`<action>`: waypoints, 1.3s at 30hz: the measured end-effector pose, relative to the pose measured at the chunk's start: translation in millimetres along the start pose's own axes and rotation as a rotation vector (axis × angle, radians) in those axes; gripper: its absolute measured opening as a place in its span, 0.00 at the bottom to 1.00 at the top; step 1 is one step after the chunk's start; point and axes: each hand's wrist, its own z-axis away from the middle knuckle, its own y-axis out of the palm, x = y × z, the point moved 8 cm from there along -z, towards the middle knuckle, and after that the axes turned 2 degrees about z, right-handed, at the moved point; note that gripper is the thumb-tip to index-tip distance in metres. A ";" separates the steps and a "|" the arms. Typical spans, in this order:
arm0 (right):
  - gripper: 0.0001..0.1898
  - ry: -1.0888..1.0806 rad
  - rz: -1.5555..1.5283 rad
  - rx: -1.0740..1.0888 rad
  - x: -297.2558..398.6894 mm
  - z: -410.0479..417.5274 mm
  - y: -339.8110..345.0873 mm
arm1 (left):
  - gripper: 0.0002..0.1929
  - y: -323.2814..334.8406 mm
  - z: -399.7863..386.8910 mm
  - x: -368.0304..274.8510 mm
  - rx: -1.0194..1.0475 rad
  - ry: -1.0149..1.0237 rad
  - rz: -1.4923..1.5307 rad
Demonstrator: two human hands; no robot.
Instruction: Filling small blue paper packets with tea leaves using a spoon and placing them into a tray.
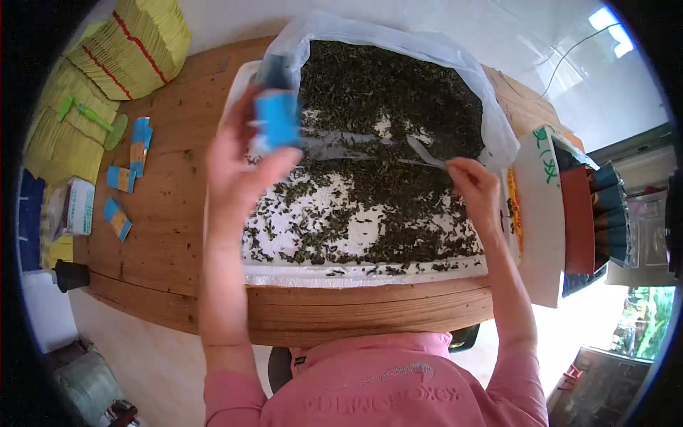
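Note:
My left hand [232, 168] grips a blue packet [278, 120] with a dark upper end; both are blurred, and they hang over the left side of a white foam tray [320, 278]. Pinched in the fingers of my right hand [476, 184], above the tray's right side, is a thin translucent plastic piece [421, 152]; its exact kind is unclear. Dark dried leaves, apparently tea [389, 80], are heaped at the back and scattered thinly over the white bottom at the front. A clear plastic bag [488, 115] surrounds the back heap.
On the wooden table [171, 240], several blue-and-brown packets [140, 144] lie left. Stacked yellow sheets [147, 48], a green plastic tool [96, 118], a small box [80, 205] and a black cup [72, 275] stand beyond. A white foam box [539, 213] stands right, beside a red-brown box [577, 219].

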 end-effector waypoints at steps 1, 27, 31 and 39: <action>0.07 0.103 -0.071 0.068 -6.4 -9.6 9.8 | 0.39 25.4 0.6 4.8 0.088 -0.017 0.005; 0.05 -0.412 0.088 -0.119 42.9 -105.9 46.7 | 0.31 65.0 -2.2 72.5 0.049 -0.018 -0.265; 0.06 -0.428 -0.012 0.033 86.6 -75.7 13.8 | 0.32 66.2 -0.5 70.6 0.049 0.077 -0.403; 0.09 -0.600 0.154 0.203 124.0 -34.5 2.5 | 0.33 74.6 2.7 69.8 0.140 0.067 -0.481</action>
